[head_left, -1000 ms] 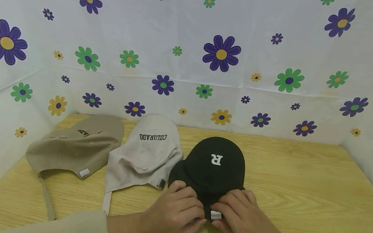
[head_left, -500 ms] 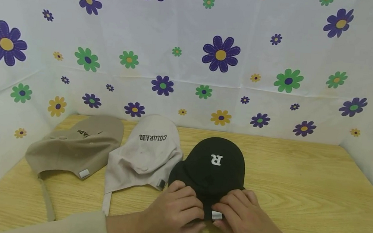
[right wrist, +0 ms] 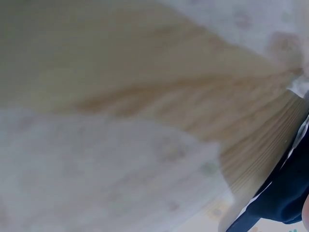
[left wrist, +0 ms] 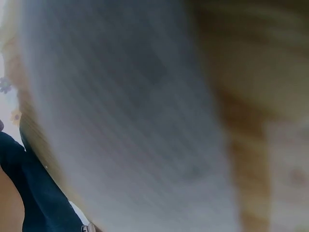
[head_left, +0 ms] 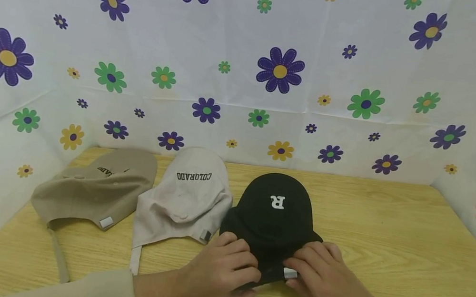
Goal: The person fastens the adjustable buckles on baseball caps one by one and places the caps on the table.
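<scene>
In the head view a black cap [head_left: 271,223] with a white letter R on its crown lies at the table's middle. My left hand [head_left: 219,273] grips the cap's near edge on the left, fingers curled over the fabric. On the right, my right hand [head_left: 328,279] pinches the same edge beside a small white tag [head_left: 290,273]. The cap's near fabric is stretched between the two hands, and the fingers hide parts of its rim. Both wrist views are mostly blurred and do not show the cap clearly.
A pale cap [head_left: 192,192] lettered COLORADO lies left of the black one, close to it. Farther left is a tan cap [head_left: 100,192] with its strap hanging toward the front. A white flowered cloth [head_left: 232,33] stands behind the wooden table [head_left: 386,220].
My right hand has moved a little right with the cap's edge, spreading it wider away from the left hand. The white tag has shifted right with it. My left hand has hardly moved.
</scene>
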The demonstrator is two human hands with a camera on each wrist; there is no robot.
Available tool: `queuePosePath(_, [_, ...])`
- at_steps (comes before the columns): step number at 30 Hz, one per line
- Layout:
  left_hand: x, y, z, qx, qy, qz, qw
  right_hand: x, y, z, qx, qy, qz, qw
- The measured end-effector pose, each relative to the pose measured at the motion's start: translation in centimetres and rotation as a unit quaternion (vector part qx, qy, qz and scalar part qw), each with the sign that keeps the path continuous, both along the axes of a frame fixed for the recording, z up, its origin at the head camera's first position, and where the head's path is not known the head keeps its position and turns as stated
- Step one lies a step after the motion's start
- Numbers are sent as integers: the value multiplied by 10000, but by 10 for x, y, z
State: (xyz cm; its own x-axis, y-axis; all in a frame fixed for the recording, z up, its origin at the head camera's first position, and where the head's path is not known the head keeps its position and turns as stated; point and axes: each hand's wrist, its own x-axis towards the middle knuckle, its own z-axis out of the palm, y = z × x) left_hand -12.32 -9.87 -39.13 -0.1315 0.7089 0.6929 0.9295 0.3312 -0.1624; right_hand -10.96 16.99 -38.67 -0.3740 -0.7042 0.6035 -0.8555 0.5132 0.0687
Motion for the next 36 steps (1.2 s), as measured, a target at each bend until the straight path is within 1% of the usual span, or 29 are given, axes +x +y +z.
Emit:
queuePosePath(4, [0, 0, -2, -73, -127, -80, 9999, -2, 3, 0, -140, 9, 104, 9998])
queuePosePath(7, [-1, 0, -2, -1, -105, -141, 9998, -3, 3, 1, -228, 37, 158, 9996])
queuePosePath(11, [-2, 0, -1, 106, -17, -162, 9998, -3, 3, 1, -187, -64, 188, 9996])
queuePosePath(15, [-2, 0, 0, 116, -8, -163, 9998, -3, 3, 0, -159, -106, 183, 9997])
queuePosePath(21, [-3, 1, 0, 138, 28, -236, 9996, -2, 2, -1, -243, -48, 217, 9995])
queuePosePath(28, [-3, 2, -1, 162, -16, -238, 9996, -2, 2, 0, -230, -34, 190, 9996])
queuePosePath(32, [-3, 2, -1, 184, -38, -222, 9996, -2, 1, 0, -221, 47, 165, 9996])
queuePosePath(36, [-3, 2, -1, 184, -54, -211, 9996, -1, 1, -1, -137, 147, 38, 9998])
